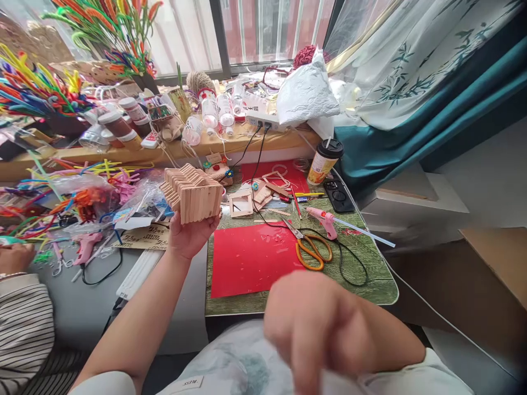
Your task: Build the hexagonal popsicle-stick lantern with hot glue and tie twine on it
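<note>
My left hand (191, 233) holds up a small house-like model (197, 200) of wooden craft sticks, its fingers wrapped round the base. The model has a ridged, stepped roof and hangs above the left edge of the green table. Close to the camera, my right hand (317, 323) is raised over my lap, blurred, its fingers bent downward; what it holds, if anything, cannot be made out. Beneath and between the hands lies a red sheet (251, 260), with orange-handled scissors (313, 251) at its right edge.
A pink glue gun (325, 220) with its cable lies right of the sheet, near a paper cup (325, 162) and a black phone-like object (338, 196). Wooden pieces (241, 204) lie behind the sheet. Pipe cleaners and another person's hand (16, 259) are at the left.
</note>
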Action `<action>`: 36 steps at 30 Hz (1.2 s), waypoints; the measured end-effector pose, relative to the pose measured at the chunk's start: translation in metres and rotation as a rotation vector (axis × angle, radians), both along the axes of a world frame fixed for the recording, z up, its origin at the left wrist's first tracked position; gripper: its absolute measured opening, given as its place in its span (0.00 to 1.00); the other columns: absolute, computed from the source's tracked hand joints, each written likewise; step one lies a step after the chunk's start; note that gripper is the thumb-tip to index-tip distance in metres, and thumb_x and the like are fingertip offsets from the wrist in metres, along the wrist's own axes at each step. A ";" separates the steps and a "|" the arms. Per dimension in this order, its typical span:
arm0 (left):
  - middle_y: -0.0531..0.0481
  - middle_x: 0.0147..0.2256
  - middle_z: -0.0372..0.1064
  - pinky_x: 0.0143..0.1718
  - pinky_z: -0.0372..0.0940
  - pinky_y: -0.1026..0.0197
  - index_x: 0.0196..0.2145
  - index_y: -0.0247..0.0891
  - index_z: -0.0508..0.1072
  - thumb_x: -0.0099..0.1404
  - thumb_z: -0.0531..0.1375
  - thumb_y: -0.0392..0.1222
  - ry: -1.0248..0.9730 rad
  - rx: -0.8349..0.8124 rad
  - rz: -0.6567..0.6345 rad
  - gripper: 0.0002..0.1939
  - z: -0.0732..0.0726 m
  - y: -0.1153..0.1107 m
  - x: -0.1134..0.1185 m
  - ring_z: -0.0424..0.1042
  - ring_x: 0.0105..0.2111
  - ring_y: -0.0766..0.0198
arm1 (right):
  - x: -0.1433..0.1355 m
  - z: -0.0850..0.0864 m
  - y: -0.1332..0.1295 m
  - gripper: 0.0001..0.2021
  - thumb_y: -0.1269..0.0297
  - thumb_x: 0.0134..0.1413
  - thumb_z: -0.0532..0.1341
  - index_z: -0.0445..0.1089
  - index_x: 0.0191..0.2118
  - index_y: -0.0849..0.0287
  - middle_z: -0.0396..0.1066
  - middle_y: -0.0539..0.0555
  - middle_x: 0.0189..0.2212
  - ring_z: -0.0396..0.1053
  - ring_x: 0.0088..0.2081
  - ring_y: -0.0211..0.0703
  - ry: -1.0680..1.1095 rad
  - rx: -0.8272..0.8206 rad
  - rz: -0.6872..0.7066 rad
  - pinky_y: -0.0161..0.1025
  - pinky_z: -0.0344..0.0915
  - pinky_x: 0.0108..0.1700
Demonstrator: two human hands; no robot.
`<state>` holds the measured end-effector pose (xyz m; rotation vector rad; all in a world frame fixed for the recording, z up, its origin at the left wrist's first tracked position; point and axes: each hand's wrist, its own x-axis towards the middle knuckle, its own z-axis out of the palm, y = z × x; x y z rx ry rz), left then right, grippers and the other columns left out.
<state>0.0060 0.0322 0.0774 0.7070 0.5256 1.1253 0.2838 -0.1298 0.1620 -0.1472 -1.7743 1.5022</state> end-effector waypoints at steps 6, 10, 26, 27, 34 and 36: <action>0.36 0.70 0.68 0.68 0.66 0.39 0.73 0.44 0.66 0.59 0.74 0.67 0.070 -0.002 -0.119 0.52 -0.007 -0.010 0.002 0.75 0.64 0.36 | -0.020 -0.046 0.055 0.10 0.56 0.60 0.71 0.76 0.40 0.56 0.66 0.46 0.26 0.53 0.23 0.33 0.094 -0.671 -0.627 0.34 0.52 0.26; 0.37 0.69 0.70 0.72 0.62 0.37 0.72 0.46 0.67 0.61 0.74 0.64 0.139 0.065 -0.120 0.48 -0.016 -0.019 0.006 0.74 0.65 0.37 | -0.024 -0.082 0.070 0.17 0.54 0.56 0.73 0.75 0.47 0.54 0.69 0.48 0.33 0.62 0.29 0.37 0.053 -0.726 -0.701 0.36 0.60 0.30; 0.32 0.60 0.78 0.70 0.63 0.29 0.62 0.38 0.74 0.50 0.83 0.52 0.506 0.066 -0.049 0.46 -0.049 -0.056 0.017 0.74 0.65 0.30 | -0.042 -0.123 0.069 0.54 0.60 0.40 0.85 0.61 0.72 0.43 0.62 0.60 0.74 0.66 0.70 0.61 0.273 -0.845 -0.627 0.64 0.67 0.70; 0.31 0.61 0.77 0.70 0.62 0.29 0.63 0.38 0.72 0.50 0.83 0.52 0.528 0.062 -0.054 0.47 -0.049 -0.056 0.017 0.74 0.65 0.30 | -0.042 -0.128 0.070 0.52 0.60 0.40 0.84 0.63 0.71 0.43 0.62 0.60 0.74 0.66 0.70 0.61 0.280 -0.850 -0.631 0.64 0.66 0.71; 0.35 0.73 0.64 0.76 0.56 0.32 0.69 0.46 0.66 0.53 0.82 0.49 0.502 0.140 -0.096 0.51 -0.055 -0.055 0.024 0.61 0.74 0.33 | -0.040 -0.160 0.077 0.40 0.60 0.48 0.80 0.70 0.66 0.44 0.71 0.55 0.69 0.68 0.71 0.58 0.439 -0.907 -0.552 0.62 0.59 0.76; 0.37 0.74 0.62 0.77 0.55 0.33 0.70 0.47 0.66 0.55 0.82 0.47 0.488 0.193 -0.112 0.50 -0.058 -0.055 0.027 0.59 0.75 0.35 | -0.038 -0.165 0.077 0.37 0.60 0.51 0.79 0.71 0.66 0.44 0.73 0.54 0.67 0.69 0.69 0.57 0.480 -0.926 -0.512 0.61 0.62 0.75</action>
